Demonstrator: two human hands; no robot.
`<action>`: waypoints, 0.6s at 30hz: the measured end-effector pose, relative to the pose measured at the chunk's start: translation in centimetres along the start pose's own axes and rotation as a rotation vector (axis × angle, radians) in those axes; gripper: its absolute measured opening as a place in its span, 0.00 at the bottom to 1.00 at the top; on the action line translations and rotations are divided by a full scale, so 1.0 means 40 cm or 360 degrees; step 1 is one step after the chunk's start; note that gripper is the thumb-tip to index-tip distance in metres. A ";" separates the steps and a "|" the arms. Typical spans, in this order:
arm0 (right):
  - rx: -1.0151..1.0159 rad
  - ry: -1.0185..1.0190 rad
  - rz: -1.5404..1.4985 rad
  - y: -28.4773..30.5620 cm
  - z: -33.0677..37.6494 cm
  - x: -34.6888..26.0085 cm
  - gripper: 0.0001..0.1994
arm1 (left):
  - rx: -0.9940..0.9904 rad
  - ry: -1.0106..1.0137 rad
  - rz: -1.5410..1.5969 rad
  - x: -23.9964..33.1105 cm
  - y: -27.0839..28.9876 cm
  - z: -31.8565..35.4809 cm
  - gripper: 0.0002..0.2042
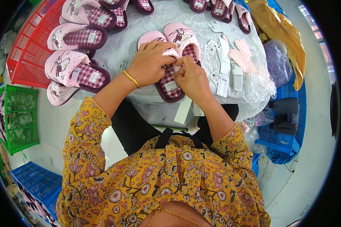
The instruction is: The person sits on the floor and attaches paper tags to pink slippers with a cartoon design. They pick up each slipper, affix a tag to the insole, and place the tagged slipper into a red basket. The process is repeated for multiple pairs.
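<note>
Both hands meet at centre frame over a pink slipper (169,84) with a checked maroon insole, lying beside its mate (183,38). The left hand (149,62) curls shut over the strap, hiding it; the right hand (191,73) pinches something too small to make out. More slippers (77,36) crowd the upper left, some cut off at the top edge. Paper tags (223,72) lie right, near the table's edge.
</note>
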State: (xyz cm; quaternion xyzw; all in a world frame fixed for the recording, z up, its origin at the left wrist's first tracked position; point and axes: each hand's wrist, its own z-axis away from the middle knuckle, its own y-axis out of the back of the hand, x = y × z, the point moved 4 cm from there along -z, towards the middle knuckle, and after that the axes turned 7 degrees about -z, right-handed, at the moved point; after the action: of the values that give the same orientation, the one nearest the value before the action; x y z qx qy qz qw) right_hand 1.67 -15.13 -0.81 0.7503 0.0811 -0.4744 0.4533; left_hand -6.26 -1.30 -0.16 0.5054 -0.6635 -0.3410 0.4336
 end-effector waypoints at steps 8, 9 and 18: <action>-0.0013 0.0049 0.0145 -0.008 -0.015 0.005 0.11 | 0.0002 0.0015 0.0021 -0.001 -0.004 0.000 0.13; -0.0034 0.0045 0.0170 -0.009 -0.019 0.004 0.10 | 0.0012 0.0018 0.0033 -0.002 -0.005 0.000 0.13; 0.0063 0.0279 0.0412 -0.017 -0.022 -0.017 0.10 | -0.0025 0.0097 0.0117 -0.005 -0.016 -0.003 0.13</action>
State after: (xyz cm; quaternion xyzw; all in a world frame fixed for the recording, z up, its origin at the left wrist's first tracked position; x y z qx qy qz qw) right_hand 1.49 -13.86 -0.54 0.8018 0.0135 -0.3462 0.4869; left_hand -5.89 -1.26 -0.71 0.4874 -0.6654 -0.3145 0.4699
